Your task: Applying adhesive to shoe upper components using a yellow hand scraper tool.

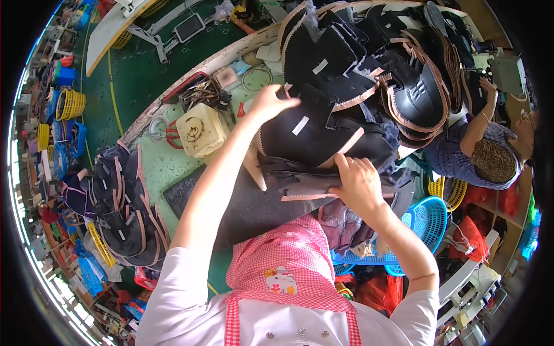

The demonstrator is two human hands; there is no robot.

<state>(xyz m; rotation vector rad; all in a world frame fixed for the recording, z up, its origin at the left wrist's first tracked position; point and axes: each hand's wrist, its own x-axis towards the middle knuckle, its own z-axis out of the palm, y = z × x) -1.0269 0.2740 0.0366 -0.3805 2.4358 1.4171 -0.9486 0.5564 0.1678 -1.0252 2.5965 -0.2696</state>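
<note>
A black leather shoe upper [280, 140] with a zigzag-stitched edge, a small white label and a tan strip is spread in front of me. My left hand [270, 105] is closed on its far left edge, thumb pointing right. At its near right edge, beside the tan strip, my right hand [356, 180] grips it with bent fingers; the fingertips are partly hidden. More folded dark pieces [306, 183] lie beneath, on a dark board [231, 213]. A pointed wooden tool [254, 168] lies just left of the upper.
A large heap of black uppers [415, 86] rises at the far right. Another pile [124, 213] lies at the left. Near my left forearm are a yellowish block-shaped container [202, 130] and red-handled scissors [172, 135]. A blue basket [430, 222] and a co-worker [476, 147] are at the right.
</note>
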